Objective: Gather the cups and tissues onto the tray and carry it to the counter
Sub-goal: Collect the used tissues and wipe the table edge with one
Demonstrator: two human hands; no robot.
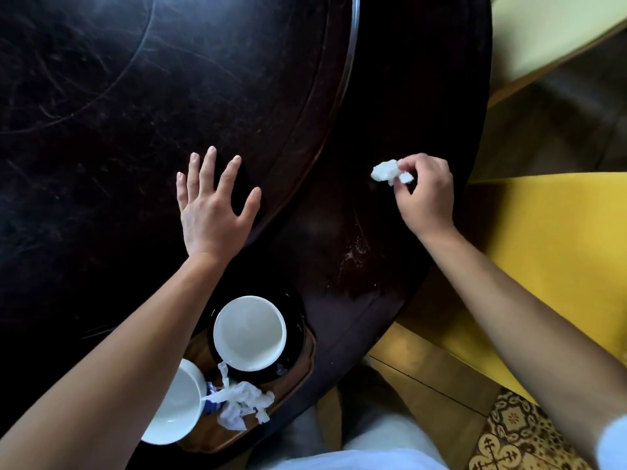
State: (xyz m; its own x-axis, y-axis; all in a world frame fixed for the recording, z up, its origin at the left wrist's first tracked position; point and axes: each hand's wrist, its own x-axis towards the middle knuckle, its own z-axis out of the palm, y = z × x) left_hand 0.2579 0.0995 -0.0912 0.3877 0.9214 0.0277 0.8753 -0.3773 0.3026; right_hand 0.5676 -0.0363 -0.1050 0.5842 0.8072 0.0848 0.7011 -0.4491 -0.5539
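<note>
Tissue (390,173), a small white crumpled wad, sits pinched between the thumb and fingertips of the right hand (425,195), held just above the dark round table (339,215) near its right edge. The wad is bunched into two lumps, a larger one to the left and a smaller scrap by the fingers. The left hand (213,205) is spread flat with fingers fanned and grips nothing; it lies over the raised inner disc (118,96) of the table, though whether the palm actually touches the wood is hard to say from this angle.

Close to the person's body, at the near edge of the table, a brown wooden tray (298,364) carries the gathered things. On it a white cup (249,332) stands upright and empty, resting on a black saucer (291,337). To its left a second white cup (176,408) is partly hidden by the left forearm and reaches past the tray's edge. Between and just in front of the two cups lies a loose heap of torn white tissues (244,403) with a bit of blue showing among them, touching the second cup.

Beyond the table's right edge are yellow seat cushions (543,249), and below them a patterned tile floor (515,435).
</note>
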